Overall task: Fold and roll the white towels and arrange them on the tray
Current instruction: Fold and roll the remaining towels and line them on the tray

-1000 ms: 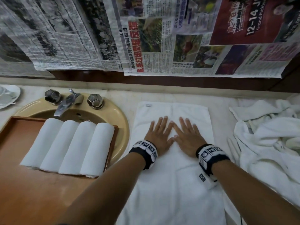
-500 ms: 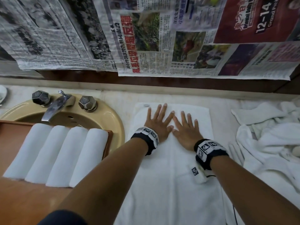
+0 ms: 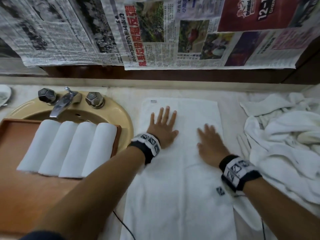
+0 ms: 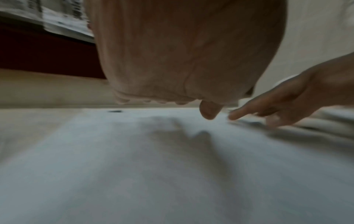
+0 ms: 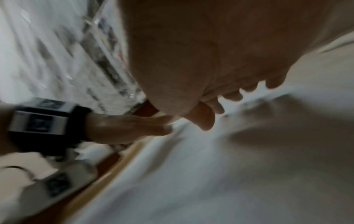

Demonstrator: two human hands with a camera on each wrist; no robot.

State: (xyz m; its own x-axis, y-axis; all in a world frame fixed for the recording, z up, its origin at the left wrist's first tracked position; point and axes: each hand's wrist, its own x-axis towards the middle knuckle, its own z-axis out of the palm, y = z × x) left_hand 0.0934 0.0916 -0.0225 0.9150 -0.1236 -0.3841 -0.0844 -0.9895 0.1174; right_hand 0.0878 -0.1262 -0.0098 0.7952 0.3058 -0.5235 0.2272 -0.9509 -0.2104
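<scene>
A white towel (image 3: pixel 180 179) lies flat and folded lengthwise on the counter, running from the back wall toward me. My left hand (image 3: pixel 163 126) presses flat on its far left part, fingers straight and spread. My right hand (image 3: pixel 210 144) lies flat on the towel's right side, fingers straight and blurred by motion. Several rolled white towels (image 3: pixel 69 148) lie side by side on the wooden tray (image 3: pixel 15 129) at the left. In the left wrist view the left palm (image 4: pixel 187 50) hovers close over the towel (image 4: pixel 153 166), with the right hand (image 4: pixel 287 104) beyond it.
A tan sink (image 3: pixel 121 116) with a metal faucet (image 3: pixel 60 104) sits behind the tray. A heap of loose white towels (image 3: pixel 284 139) lies at the right. Newspapers (image 3: pixel 155 32) hang on the back wall. A white dish (image 3: pixel 4 94) sits far left.
The hands, side by side in the towel's middle a moment ago, have slid apart: the left stays far and left, the right has swept to the right and back toward me.
</scene>
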